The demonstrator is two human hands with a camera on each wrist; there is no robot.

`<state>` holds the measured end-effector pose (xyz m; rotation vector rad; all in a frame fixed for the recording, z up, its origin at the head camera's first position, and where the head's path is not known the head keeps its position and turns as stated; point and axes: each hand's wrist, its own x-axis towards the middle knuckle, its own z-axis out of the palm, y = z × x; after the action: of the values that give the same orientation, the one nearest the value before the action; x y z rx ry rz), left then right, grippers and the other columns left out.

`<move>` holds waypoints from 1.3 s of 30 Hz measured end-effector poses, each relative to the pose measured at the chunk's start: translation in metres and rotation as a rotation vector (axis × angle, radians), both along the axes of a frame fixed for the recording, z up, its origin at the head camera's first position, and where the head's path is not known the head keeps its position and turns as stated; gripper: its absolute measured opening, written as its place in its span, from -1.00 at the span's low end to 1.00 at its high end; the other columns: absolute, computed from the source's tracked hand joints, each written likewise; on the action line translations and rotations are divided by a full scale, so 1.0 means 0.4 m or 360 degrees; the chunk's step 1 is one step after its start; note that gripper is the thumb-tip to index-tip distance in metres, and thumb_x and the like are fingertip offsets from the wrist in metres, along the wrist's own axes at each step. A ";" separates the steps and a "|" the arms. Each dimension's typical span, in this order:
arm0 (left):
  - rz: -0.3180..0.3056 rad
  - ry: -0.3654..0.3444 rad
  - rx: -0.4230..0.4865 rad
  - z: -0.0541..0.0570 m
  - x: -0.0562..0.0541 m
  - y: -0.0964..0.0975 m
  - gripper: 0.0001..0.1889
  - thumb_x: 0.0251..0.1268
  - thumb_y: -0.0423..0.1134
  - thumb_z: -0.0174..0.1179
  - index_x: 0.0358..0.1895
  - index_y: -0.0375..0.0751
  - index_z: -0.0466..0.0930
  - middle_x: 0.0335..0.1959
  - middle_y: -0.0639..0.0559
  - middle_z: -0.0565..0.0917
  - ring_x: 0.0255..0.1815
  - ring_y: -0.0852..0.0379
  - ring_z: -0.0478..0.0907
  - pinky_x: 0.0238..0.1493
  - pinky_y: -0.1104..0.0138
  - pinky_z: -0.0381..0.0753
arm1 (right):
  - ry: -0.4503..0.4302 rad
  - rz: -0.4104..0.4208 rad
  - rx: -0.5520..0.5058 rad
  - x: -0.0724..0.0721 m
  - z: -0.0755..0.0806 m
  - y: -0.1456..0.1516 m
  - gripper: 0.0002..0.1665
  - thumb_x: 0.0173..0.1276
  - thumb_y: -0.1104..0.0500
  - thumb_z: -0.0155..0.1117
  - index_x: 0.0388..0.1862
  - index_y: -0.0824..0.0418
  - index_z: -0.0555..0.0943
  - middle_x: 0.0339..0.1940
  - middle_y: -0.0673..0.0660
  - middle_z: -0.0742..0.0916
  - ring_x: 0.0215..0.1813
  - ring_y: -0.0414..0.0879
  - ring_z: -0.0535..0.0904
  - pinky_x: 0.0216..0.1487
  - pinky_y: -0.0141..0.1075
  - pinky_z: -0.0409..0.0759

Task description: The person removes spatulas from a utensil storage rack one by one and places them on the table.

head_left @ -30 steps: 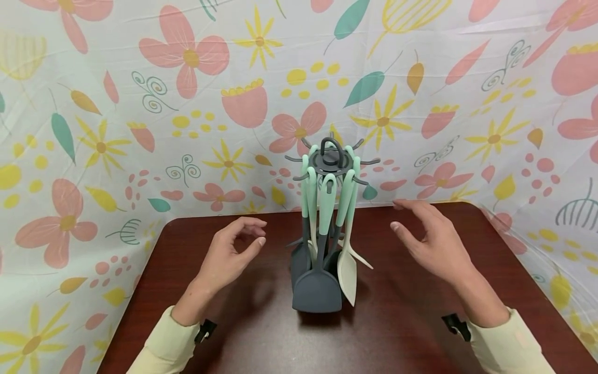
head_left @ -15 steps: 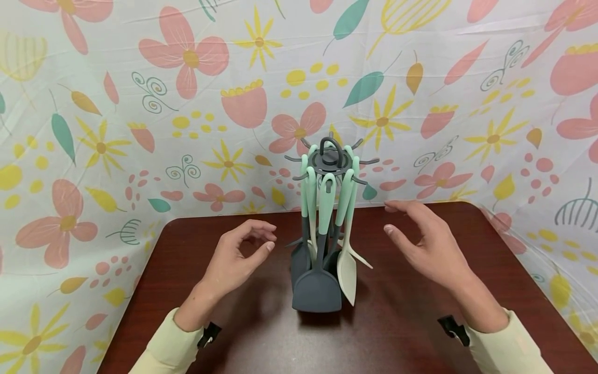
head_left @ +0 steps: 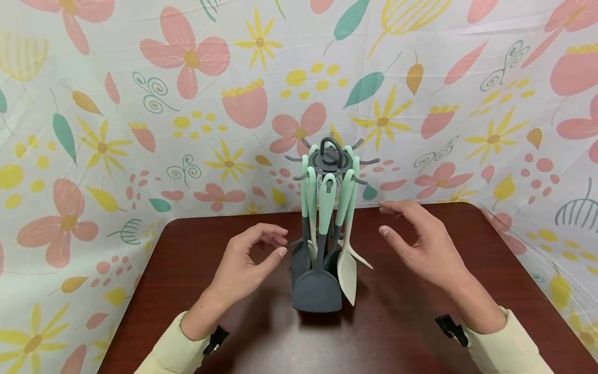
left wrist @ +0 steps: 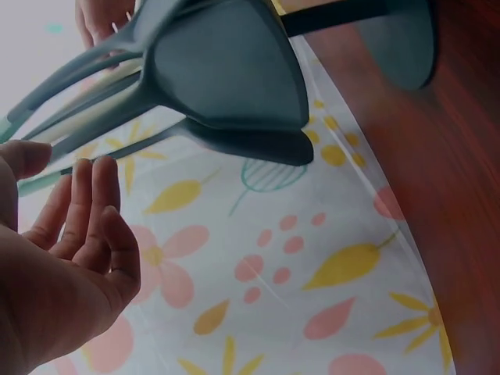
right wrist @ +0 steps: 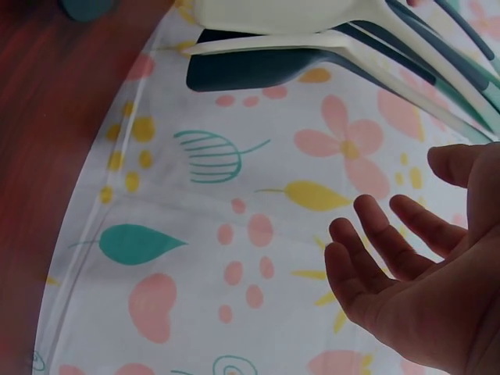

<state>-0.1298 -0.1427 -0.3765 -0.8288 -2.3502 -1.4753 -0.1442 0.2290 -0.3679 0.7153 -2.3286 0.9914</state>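
A dark grey utensil stand [head_left: 330,160] with a looped top and spread hooks stands upright mid-table. Several utensils with mint green handles hang on it. A dark turner [head_left: 317,291] faces the front, with a cream spoon-like utensil [head_left: 347,272] to its right. My left hand [head_left: 249,262] hovers just left of the utensils, thumb and fingers apart and loosely bent, holding nothing. Farther off on the right, my right hand [head_left: 427,246] hangs in the air with its fingers spread and nothing in them. The left wrist view has the turner [left wrist: 226,66] close beyond the left fingers.
The stand rests on a dark reddish-brown table [head_left: 374,337] with rounded back corners. Behind it hangs a white cloth [head_left: 196,140] printed with flowers and leaves. Black straps [head_left: 450,330] show at both cuffs.
My left hand has moved right, closer to the hanging utensils. My right hand has shifted slightly left toward them. The stand and utensils have stayed in place.
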 end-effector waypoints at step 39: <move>0.0108 0.0390 0.0115 0.009 0.036 0.148 -0.69 0.45 -0.40 0.36 0.15 -0.02 0.80 -0.08 0.16 0.78 -0.24 0.31 0.72 -0.32 0.45 0.65 | 0.0082 0.0263 -0.0133 0.030 0.028 -0.108 -0.40 0.29 0.39 0.52 0.28 0.03 0.69 0.10 -0.02 0.77 0.17 -0.12 0.68 0.24 -0.45 0.52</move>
<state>-0.1152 -0.0835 -0.3728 -0.8499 -2.1126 -1.3397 -0.1323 0.1858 -0.3566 0.9002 -2.1980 1.1210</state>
